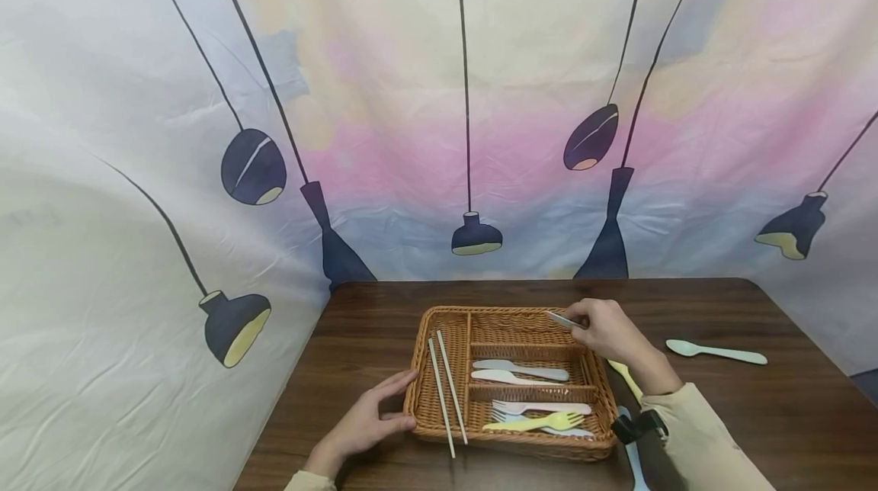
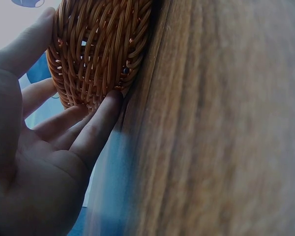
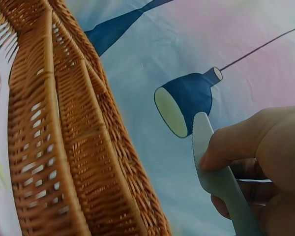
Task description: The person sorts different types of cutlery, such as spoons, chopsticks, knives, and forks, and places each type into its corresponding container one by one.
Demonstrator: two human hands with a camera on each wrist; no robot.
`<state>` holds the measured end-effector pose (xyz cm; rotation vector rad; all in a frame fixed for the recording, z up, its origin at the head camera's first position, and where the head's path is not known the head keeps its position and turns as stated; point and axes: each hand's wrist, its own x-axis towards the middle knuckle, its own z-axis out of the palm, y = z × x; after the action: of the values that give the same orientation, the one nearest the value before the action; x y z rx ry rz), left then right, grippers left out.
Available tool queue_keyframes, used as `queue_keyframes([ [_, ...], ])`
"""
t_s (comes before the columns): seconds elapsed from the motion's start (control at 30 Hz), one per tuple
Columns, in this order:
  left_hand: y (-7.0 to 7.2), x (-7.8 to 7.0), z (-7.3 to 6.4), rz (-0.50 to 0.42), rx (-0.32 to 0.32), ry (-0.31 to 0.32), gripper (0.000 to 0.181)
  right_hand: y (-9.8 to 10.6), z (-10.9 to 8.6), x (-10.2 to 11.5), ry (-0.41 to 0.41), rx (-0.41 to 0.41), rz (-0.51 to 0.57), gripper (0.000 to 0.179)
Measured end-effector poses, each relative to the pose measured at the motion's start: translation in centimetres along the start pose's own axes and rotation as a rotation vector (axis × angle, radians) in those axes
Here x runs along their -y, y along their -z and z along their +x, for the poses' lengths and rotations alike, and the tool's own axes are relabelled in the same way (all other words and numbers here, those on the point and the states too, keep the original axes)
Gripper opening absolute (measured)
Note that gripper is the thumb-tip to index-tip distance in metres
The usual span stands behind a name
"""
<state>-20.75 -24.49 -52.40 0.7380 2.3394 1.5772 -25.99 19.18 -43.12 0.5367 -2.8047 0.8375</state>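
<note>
A pale green plastic knife [image 1: 564, 319] is pinched between the thumb and fingers of my right hand [image 1: 607, 331], above the back right of the wicker basket [image 1: 507, 309]. Its serrated blade shows clearly in the right wrist view. My left hand [image 1: 366, 418] touches the basket's left end with extended fingers and thumb. Two pale chopsticks [image 1: 442, 398] lie in the left compartment, their near ends over the front rim. Two knives [image 1: 504, 377] are in the middle compartment. In the front one lie a pink fork [image 1: 538, 408], a yellow fork [image 1: 535, 423] and a bluish fork partly under it.
On the dark wooden table [image 1: 370, 323], a mint spoon [image 1: 716, 352] lies to the right. A yellow utensil [image 1: 626, 377] and a blue one [image 1: 635, 464] are beside the basket's right end, partly hidden by my right arm. Printed fabric [image 1: 411, 133] hangs behind the table.
</note>
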Motion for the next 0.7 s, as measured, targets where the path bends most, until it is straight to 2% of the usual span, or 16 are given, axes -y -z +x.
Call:
queue_keyframes([
  [0.7,0.1,0.1,0.1,-0.006,0.008,-0.009,0.076,-1.7,1.6,2.2,0.097,-0.007,0.025,0.018],
])
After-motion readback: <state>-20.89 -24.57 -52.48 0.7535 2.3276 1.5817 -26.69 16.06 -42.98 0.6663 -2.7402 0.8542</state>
